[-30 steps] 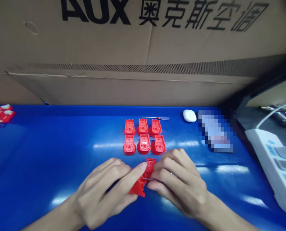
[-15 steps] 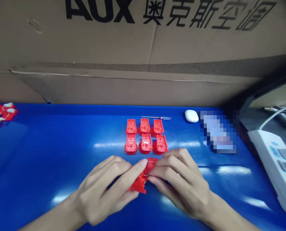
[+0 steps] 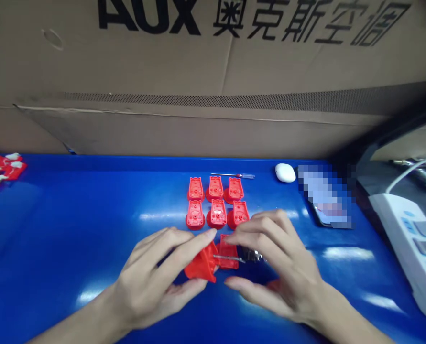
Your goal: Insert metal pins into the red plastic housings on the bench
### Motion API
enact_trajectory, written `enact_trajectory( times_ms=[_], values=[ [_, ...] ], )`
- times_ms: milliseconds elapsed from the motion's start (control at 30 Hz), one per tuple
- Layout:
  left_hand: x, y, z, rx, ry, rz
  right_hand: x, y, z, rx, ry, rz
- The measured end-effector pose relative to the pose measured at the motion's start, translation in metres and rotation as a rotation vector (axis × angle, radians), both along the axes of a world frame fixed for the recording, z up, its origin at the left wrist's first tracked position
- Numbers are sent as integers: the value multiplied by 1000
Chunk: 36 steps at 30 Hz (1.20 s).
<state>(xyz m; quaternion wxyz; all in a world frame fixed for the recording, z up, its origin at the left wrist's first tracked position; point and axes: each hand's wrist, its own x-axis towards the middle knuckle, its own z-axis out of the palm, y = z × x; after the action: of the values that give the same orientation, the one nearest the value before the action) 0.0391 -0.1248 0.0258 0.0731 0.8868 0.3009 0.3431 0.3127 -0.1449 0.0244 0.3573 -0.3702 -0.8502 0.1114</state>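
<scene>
My left hand (image 3: 162, 277) is closed around a red plastic part (image 3: 202, 263), held tilted over the blue table. A thin ribbed metal rod (image 3: 227, 258) juts to the right out of this part; whether it is a spring or a screw I cannot tell. My right hand (image 3: 273, 267) is open just right of the rod, thumb and fingers apart. Between the hands a red plastic housing (image 3: 228, 244) lies on the table, partly behind the rod. Small dark, shiny pieces (image 3: 250, 254) show behind my right fingers, mostly hidden.
Two rows of red housings (image 3: 218, 213) stand beyond my hands. A small screwdriver (image 3: 243, 176) lies behind them. Farther right are a white rounded case (image 3: 285, 173), a phone (image 3: 327, 205) and a white power strip (image 3: 409, 248). Red-and-white pieces (image 3: 1, 172) lie far left; a cardboard box (image 3: 198, 62) stands behind.
My right fingers have opened and moved away from the red part, uncovering the metal rod and more of the housing on the table. My left hand keeps its hold, with the part slightly turned.
</scene>
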Motion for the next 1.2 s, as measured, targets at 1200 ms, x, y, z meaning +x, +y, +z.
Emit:
enact_trajectory(
  times_ms=[1200],
  values=[
    [3, 8, -13, -573, 169, -11, 33, 6, 4, -385, -177, 16]
  ],
)
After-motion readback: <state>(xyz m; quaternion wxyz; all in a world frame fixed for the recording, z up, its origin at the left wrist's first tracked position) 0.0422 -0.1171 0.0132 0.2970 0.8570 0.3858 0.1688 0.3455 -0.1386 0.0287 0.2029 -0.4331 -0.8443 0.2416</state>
